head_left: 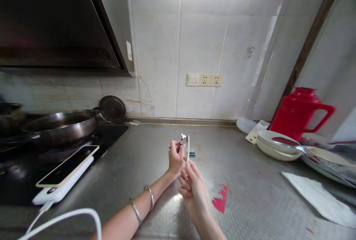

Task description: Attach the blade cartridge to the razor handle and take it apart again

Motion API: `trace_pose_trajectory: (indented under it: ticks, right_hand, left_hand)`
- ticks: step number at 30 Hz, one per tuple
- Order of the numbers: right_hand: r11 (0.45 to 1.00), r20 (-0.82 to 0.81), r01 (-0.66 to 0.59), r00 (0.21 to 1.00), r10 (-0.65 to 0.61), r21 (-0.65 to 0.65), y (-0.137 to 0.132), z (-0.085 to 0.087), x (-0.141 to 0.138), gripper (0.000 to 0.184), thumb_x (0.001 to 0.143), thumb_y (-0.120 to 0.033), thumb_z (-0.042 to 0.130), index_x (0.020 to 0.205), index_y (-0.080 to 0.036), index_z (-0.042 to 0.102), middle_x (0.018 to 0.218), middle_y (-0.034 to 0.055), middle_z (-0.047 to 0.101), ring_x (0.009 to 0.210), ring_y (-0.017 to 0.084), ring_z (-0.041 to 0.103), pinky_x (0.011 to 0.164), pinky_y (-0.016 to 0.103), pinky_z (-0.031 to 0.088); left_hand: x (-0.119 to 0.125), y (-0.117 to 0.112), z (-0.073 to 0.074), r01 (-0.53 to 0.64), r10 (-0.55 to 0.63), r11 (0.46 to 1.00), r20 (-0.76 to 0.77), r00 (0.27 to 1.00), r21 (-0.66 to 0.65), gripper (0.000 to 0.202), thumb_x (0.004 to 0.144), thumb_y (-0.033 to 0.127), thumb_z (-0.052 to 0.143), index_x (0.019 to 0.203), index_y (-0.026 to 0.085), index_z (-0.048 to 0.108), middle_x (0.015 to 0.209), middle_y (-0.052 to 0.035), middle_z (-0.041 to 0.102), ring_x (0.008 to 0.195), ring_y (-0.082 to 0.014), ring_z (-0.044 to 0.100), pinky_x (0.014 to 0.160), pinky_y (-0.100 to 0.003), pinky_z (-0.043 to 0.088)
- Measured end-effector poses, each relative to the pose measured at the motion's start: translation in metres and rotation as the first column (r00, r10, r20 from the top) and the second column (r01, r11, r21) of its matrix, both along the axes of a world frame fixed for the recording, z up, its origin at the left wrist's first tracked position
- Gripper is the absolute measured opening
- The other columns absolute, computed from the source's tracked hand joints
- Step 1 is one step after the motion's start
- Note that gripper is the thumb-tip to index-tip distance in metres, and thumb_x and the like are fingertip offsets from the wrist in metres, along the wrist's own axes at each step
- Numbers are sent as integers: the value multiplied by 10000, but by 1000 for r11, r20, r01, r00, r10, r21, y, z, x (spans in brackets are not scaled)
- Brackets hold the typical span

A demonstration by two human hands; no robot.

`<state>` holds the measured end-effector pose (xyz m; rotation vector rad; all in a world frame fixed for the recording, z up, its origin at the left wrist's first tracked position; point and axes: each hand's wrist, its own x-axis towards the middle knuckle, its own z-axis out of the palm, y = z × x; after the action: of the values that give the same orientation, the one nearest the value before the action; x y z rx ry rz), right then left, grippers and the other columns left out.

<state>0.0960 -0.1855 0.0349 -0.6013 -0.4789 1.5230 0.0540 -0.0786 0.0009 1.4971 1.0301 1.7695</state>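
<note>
My left hand is closed around the dark handle of a small razor, whose shiny silver-white head points up. Close beside it on the right, my right hand pinches a white toothbrush held upright. Its greyish bristles face left toward the razor head; whether they touch I cannot tell. Behind the hands, slim dark and teal pieces lie on the metal counter, partly hidden by my fingers. Two silver bangles circle my left forearm.
A pan sits on the stove at left, with a phone atop a white power bank and cable. At right stand a red jug, stacked bowls and a white paper. A red scrap lies nearby.
</note>
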Motion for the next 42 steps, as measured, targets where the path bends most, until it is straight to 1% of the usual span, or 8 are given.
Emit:
trace_pose_trajectory:
  ticks: [3, 8, 14, 20, 26, 33, 38, 42]
  right_hand:
    - [1000, 11, -2, 1000, 2, -2, -3, 1, 1, 405, 613, -412, 739, 882, -234, 493, 533, -114, 345, 364, 1, 163, 346, 137, 51]
    - [999, 17, 10, 1000, -11, 45, 9, 8, 11, 356, 619, -380, 734, 810, -224, 477, 544, -108, 361, 368, 0, 149, 343, 131, 46]
    - [1000, 22, 0, 1000, 0, -13, 0, -3, 5, 424, 608, -424, 740, 901, -240, 495, 528, -115, 355, 362, -1, 159, 343, 127, 52]
    - [999, 2, 17, 1000, -17, 45, 6, 7, 10, 386, 615, -387, 747, 858, -219, 499, 550, -104, 366, 378, -8, 162, 346, 123, 51]
    - [1000, -11, 14, 1000, -14, -1, -3, -8, -8, 380, 648, -415, 718, 887, -225, 492, 543, -107, 356, 377, -2, 178, 353, 130, 66]
    - [998, -23, 65, 998, -65, 11, 7, 0, -3, 406, 594, -389, 756, 837, -217, 480, 541, -106, 390, 367, -9, 168, 353, 133, 47]
    - [1000, -12, 24, 1000, -24, -15, -1, -11, -13, 393, 627, -405, 729, 879, -222, 489, 560, -100, 397, 370, -5, 194, 350, 133, 71]
    - [997, -21, 79, 997, -78, 21, 5, -9, -10, 382, 632, -397, 726, 870, -225, 483, 563, -102, 388, 373, -5, 187, 351, 133, 74]
  left_hand:
    - [-1, 1, -1, 9, -9, 1000, 17, 1000, 10, 190, 783, 353, 553, 854, 183, 507, 740, -22, 618, 695, -154, 597, 653, -263, 440]
    - [1, -1, 1, 35, -34, 999, 40, 999, -23, 187, 776, 353, 558, 850, 188, 507, 719, -11, 617, 641, -142, 594, 617, -250, 438]
    - [0, -1, 0, 10, -11, 1000, 16, 1000, 7, 174, 787, 337, 549, 855, 183, 505, 741, -21, 619, 681, -146, 597, 636, -255, 441]
    - [1, 0, -3, 23, -23, 1000, -16, 1000, -13, 165, 800, 330, 524, 872, 186, 491, 714, -10, 606, 643, -144, 588, 608, -257, 442]
    - [-1, -1, 3, -7, 6, 1000, -10, 1000, -14, 165, 780, 327, 543, 840, 183, 491, 712, -15, 611, 668, -148, 588, 631, -254, 430]
    - [1, -4, 5, 25, -23, 997, 16, 1000, -79, 162, 772, 330, 546, 826, 189, 490, 697, -4, 600, 636, -137, 576, 602, -241, 425]
    - [-1, 2, 1, 9, -8, 999, 28, 1000, -44, 192, 769, 352, 556, 839, 187, 490, 703, -4, 597, 654, -137, 572, 632, -248, 424]
    - [0, 2, 0, -1, 3, 998, 27, 1000, -65, 197, 774, 360, 555, 846, 185, 500, 730, -14, 605, 677, -144, 581, 641, -252, 424]
